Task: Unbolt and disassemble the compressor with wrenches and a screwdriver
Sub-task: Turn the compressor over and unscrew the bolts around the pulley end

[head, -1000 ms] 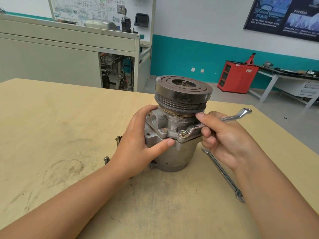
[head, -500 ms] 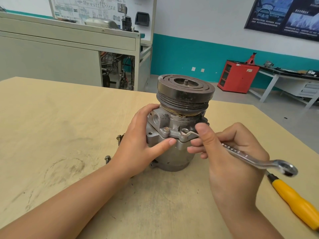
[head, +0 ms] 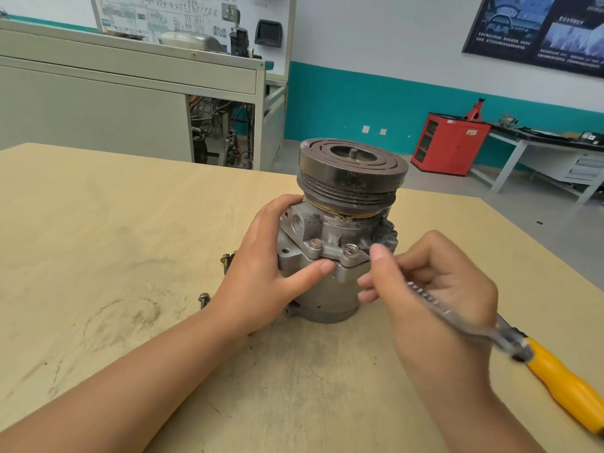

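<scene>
The grey cast-metal compressor with its dark grooved pulley is stood upright on the pale wooden table, gripped round its body by the left hand. A silver ring wrench is held in the curled right hand, its ring apparently seated on a flange bolt — if it is cocked, the hexagon could be rounded and the knuckles struck.

We read nothing. The dark blue wall poster has print too small; the silver steel wrench bears blurred stamping.
</scene>
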Demonstrator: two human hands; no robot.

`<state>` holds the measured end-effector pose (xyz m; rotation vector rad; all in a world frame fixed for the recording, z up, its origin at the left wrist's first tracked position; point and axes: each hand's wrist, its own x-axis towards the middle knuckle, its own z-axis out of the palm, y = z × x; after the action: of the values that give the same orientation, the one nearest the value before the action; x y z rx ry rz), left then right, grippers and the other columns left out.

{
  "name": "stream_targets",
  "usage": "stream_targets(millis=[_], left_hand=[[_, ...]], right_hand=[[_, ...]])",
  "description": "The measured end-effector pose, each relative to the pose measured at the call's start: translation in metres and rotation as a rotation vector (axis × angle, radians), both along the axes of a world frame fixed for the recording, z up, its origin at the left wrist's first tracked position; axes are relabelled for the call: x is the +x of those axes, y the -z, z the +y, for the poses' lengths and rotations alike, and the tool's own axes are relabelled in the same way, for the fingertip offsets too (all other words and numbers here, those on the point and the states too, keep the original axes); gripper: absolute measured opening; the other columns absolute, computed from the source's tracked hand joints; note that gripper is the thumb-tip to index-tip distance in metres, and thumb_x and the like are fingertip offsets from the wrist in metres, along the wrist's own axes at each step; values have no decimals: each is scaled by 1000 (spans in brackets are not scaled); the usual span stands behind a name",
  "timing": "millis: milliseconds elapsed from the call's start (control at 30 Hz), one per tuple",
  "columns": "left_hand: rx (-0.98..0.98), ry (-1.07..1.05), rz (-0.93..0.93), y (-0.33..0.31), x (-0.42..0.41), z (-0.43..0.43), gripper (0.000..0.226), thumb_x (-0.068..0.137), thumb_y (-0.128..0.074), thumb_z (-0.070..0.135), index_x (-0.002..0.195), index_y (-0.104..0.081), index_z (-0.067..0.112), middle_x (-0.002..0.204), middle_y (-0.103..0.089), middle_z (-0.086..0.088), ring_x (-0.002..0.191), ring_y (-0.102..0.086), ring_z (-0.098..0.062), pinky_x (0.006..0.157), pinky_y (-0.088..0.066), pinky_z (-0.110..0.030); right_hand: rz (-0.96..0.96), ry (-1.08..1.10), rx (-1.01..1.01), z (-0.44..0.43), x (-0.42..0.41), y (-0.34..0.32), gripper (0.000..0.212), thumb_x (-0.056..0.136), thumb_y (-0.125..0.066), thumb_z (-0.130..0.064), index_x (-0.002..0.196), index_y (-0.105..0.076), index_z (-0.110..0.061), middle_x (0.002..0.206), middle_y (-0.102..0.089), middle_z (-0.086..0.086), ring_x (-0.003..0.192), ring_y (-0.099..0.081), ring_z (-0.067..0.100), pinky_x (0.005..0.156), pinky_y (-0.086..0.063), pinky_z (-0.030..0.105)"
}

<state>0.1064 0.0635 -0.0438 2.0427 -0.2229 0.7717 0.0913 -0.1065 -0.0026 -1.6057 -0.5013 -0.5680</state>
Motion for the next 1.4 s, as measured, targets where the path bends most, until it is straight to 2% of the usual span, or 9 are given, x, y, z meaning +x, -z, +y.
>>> stream_targets(millis=[233,500,733,867,967,1033,1200,1300,1400], left_hand=[[-10,-2,6,2,2,1,71,71,-64,62,131,-27,50,133,-46,14,125,-45,-7,101,-44,-41],[4,1,7,1,0,2,69,70,-63,63,126,-22,60,134,-44,16,125,-44,-3,103,-43,-35],[13,0,-2,2,1,2,71,72,-63,62,130,-25,52,133,-44,16,123,-45,-3,101,-43,-31],[11,-4,-11,1,0,1,69,71,-63,62,127,-23,58,132,-45,15,123,-45,-4,101,-43,-33],[2,3,7,1,0,0,72,71,-64,61,131,-26,50,133,-46,13,124,-46,-6,101,-45,-38],[6,3,14,1,0,1,74,72,-66,59,133,-26,46,133,-45,14,124,-46,-5,101,-45,-38],[14,4,3,1,0,1,72,72,-65,60,131,-26,51,133,-45,15,124,-45,-4,101,-43,-32],[13,-1,-5,1,0,1,69,70,-63,62,126,-22,60,132,-45,17,124,-43,0,100,-40,-23],[7,9,-6,2,1,1,70,71,-64,60,128,-24,56,132,-45,16,124,-44,-2,100,-41,-25]], right_hand=[[623,-366,328,-18,34,-16,23,67,-67,-19,61,-46,-13,47,-59,5,34,-52,10,36,-36,14],[859,-549,234,-21,65,-30,17,65,-65,-18,60,-49,-14,44,-50,0,29,-38,1,30,-25,9],[405,-415,347,-18,29,-27,28,66,-68,-24,53,-45,-17,48,-61,7,35,-56,15,38,-40,15],[89,-164,204,-8,0,-14,34,74,-69,-27,62,-46,-5,56,-67,7,44,-65,20,41,-48,20],[48,-58,78,3,-5,-14,43,82,-69,-40,60,-46,-10,67,-71,10,46,-65,8,45,-53,31],[123,-76,-9,6,-5,-14,43,86,-67,-36,59,-42,-13,82,-68,29,41,-62,7,44,-50,24],[-391,185,-342,-4,-4,9,39,85,-71,-26,59,-49,-7,48,-52,11,42,-52,29,44,-36,31],[-339,179,-312,0,-5,6,37,89,-64,-21,59,-47,-8,48,-53,10,42,-54,28,43,-40,35],[46,-3,5,1,-4,0,32,84,-70,-20,62,-49,-12,56,-66,5,46,-65,17,44,-49,27]])
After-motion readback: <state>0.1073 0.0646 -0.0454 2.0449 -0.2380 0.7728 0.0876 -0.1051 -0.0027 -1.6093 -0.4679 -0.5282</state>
